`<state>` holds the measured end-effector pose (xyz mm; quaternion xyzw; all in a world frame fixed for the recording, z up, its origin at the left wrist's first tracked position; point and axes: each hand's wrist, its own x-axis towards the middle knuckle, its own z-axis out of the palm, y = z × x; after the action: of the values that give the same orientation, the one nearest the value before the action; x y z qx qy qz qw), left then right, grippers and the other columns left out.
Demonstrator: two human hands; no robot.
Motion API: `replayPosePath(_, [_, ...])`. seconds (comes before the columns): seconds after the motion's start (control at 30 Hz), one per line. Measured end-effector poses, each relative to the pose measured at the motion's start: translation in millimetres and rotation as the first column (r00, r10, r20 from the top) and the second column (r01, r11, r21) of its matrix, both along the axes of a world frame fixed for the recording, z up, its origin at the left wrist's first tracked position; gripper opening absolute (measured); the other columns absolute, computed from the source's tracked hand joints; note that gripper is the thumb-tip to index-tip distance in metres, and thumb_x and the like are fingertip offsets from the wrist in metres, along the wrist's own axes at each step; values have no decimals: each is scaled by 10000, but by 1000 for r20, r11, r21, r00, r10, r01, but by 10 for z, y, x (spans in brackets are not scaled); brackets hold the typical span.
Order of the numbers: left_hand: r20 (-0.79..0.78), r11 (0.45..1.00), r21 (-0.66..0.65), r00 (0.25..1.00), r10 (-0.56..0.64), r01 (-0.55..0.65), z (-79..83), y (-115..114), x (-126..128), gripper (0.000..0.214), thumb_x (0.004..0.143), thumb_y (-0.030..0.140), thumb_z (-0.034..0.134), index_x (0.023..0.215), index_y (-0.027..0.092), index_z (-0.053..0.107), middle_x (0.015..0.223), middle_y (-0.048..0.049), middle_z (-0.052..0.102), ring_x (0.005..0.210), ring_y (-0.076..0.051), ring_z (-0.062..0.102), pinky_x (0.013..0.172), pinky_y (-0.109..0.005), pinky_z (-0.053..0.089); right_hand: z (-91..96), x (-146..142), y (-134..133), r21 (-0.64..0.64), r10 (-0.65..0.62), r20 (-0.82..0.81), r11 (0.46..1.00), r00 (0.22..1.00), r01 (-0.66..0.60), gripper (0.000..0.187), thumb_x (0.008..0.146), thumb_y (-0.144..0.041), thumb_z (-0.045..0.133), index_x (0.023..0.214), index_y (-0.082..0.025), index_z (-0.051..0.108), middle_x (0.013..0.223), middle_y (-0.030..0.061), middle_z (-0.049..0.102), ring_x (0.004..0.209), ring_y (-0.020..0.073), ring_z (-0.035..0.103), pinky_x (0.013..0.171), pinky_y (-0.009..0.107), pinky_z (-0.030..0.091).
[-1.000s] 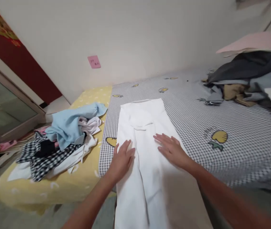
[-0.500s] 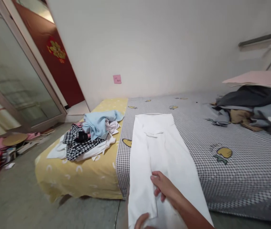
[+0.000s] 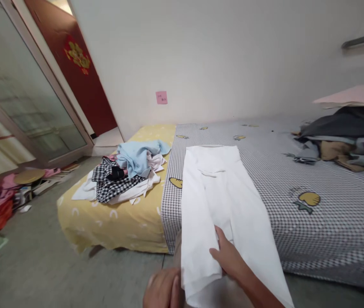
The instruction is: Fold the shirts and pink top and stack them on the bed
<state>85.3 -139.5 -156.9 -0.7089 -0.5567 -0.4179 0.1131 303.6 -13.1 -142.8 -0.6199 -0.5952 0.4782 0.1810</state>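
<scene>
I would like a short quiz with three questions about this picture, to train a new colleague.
1. True or false: the right hand touches the white garment.
2. What lies on top of the clothes pile on the yellow sheet? A) a red towel; B) a light blue garment; C) a straw hat.
3. Fill in: the pink note is on the ____.

Key: 1 true; 2 B; 3 wall.

You get soft, fairly dim indoor light, brighter above the red door; edges stretch wide-angle, your left hand slightly blurry.
</scene>
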Motion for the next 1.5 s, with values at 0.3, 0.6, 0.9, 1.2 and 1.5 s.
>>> replayPosePath(0.3, [-171, 941, -248, 967, 190, -229, -277, 325, -218, 561, 878, 65, 450, 1382, 268, 590, 1523, -156, 486, 1323, -273, 566, 965, -408, 577, 335, 192, -196, 147, 76, 313, 981, 947, -127, 536, 901, -307, 478, 1435, -354, 499, 1147, 27, 707, 914, 265, 699, 804, 400, 499])
replayPosePath(0.6, [-514, 885, -185, 809, 285, -428, -531, 887, -295, 779, 875, -11, 434, 1492, 446, 301, 1616, -75, 368, 1491, -309, 339, 1169, -626, 314, 606, -264, 835, 634, 20, 505, 669, 863, -387, 583, 953, -252, 466, 1532, -226, 405, 1670, 69, 243, 1549, 329, 129, 1227, 633, 106])
replayPosePath(0.9, [-604, 897, -210, 773, 193, -389, -304, 860, -260, 695, 899, -13, 403, 1444, 416, 432, 1572, -111, 438, 1443, -324, 424, 1094, -575, 435, 497, 231, 1158, 477, 295, 293, 779, 909, -407, 485, 1006, -429, 397, 1457, -293, 514, 1562, 40, 470, 1448, 255, 401, 1207, 509, 278])
replayPosePath(1.2, [-458, 973, -140, 883, 101, -184, -101, 712, -359, 790, 925, 75, 512, 1565, 395, 178, 1694, -123, 155, 1539, -328, 210, 1226, -601, 202, -480, 2171, -60, 757, -383, 414, 649, 826, -78, 426, 977, -276, 362, 1294, -205, 638, 1016, 127, 701, 918, 278, 665, 848, 449, 543])
replayPosePath(1.5, [-603, 989, -145, 795, -57, -39, 219, 794, -29, 726, 928, 207, 583, 1562, 376, 273, 1680, -70, 233, 1562, -305, 92, 1262, -590, 28, -1028, 1917, -337, 832, -503, 476, 522, 721, -185, 499, 951, -163, 471, 1437, -271, 504, 1509, 169, 488, 1398, 346, 447, 1131, 609, 337])
